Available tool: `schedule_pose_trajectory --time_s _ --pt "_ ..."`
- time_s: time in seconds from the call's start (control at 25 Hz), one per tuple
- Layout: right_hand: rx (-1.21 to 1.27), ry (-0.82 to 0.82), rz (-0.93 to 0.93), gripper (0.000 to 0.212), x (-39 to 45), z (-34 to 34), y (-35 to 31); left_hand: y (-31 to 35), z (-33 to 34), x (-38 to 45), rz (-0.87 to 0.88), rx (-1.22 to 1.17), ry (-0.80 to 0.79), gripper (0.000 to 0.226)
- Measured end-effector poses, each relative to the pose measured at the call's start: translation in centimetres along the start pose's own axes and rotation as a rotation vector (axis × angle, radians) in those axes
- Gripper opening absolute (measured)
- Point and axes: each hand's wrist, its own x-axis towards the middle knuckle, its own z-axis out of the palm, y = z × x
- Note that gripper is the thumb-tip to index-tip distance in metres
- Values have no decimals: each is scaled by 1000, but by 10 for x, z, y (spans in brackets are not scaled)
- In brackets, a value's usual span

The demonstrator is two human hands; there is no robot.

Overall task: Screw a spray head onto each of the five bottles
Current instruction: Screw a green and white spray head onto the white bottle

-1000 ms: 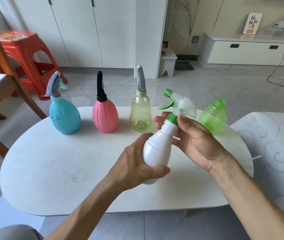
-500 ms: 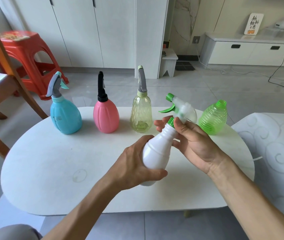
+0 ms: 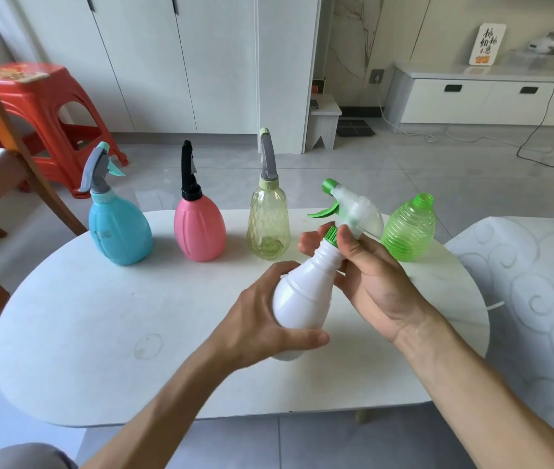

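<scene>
White plastic, the bottle (image 3: 302, 296) is held tilted above the middle of the oval table (image 3: 76, 319), its neck pointing up and away. The left hand (image 3: 262, 330) grasps its lower body, thumb across the front. The right hand (image 3: 367, 279) pinches the green collar (image 3: 331, 235) of the translucent spray head (image 3: 353, 211) at the neck; whether the thread is fully seated I cannot tell. Along the far edge stand a blue bottle (image 3: 118, 231), a pink bottle (image 3: 199, 228) and a pale yellow bottle (image 3: 268, 225), each with a head on. Near the far right edge a green ribbed bottle (image 3: 409, 230) stands open-necked.
</scene>
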Motion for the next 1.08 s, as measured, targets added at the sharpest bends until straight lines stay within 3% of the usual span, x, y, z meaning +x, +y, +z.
schedule_pose_trajectory --time_s 0.12,0.28,0.6,0.84,1.08 --pt "43 -58 11 29 -1 -4 -4 2 -7 1 -59 -139 -174 73" --pt "-35 -35 -8 30 -2 3 -2 3 -3 -2 -43 -139 -100 64" --pt "-140 30 -35 30 -3 10 -4 3 -1 -5 -29 -87 -6 69" --pt "-185 47 -62 28 -3 8 -4 6 1 -2 -28 -75 -11 70" --pt "-295 129 -110 24 11 8 -8 -2 -2 2 -72 -41 47 87"
